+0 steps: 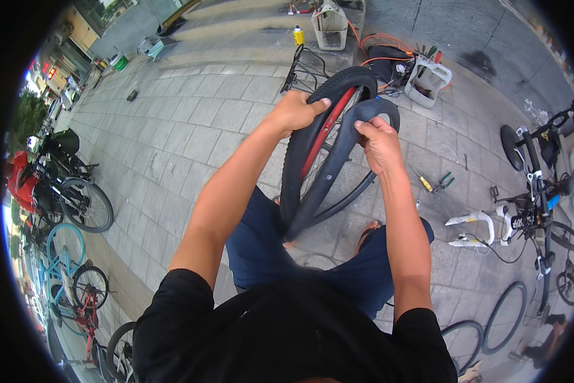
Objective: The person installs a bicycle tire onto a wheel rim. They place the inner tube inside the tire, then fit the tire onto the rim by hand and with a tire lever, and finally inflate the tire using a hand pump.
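Observation:
A bicycle wheel with a red rim (327, 130) stands upright between my knees. Its black knobby tyre (292, 168) is gripped by my left hand (300, 114), the thumb lying over the edge beside the rim. My right hand (381, 146) pinches a rounded, partly inflated inner tube (334, 172) between thumb and fingers. The tube hangs outside the tyre along the wheel's right side, looping down towards my lap. Whether any of it sits inside the tyre at the bottom cannot be seen.
On the paving to the right lie a yellow-handled screwdriver (423, 181), green-handled pliers (444, 182) and a white bicycle fork (478, 225). Cut-open plastic jugs (423, 91), an orange hose (387, 38) and a yellow spray can (299, 36) are ahead. Parked bicycles (85, 203) line the left.

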The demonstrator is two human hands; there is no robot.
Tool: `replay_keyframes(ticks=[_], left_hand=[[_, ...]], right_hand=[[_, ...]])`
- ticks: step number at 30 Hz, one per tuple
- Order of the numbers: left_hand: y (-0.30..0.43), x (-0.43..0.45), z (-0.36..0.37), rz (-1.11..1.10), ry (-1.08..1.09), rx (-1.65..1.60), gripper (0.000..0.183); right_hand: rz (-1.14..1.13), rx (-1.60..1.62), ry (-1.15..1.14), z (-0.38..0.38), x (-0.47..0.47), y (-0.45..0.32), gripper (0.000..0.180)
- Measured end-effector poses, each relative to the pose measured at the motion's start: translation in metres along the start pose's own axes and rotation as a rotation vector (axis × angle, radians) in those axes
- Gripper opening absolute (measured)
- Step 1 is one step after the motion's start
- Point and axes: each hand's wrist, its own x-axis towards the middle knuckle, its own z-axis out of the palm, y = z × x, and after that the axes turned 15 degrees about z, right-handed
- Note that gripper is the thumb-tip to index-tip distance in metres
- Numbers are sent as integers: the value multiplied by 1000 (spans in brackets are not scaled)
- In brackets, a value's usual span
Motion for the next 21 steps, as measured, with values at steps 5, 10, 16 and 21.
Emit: replay_keyframes(ticks=[5,10,16,21], left_hand=[[6,-4,8,17,-6,104,56],[4,-7,19,22,18,93,61],[3,-9,36,48,-13,58,61],[4,-19,43,110,16,36,62]], right_hand=[[49,-266,96,23,-1,-7,17],[115,-415,170,16,-10,-14,19],[132,-503,190,7,-16,-22,19],[156,-533,260,-2,-27,-25,23]])
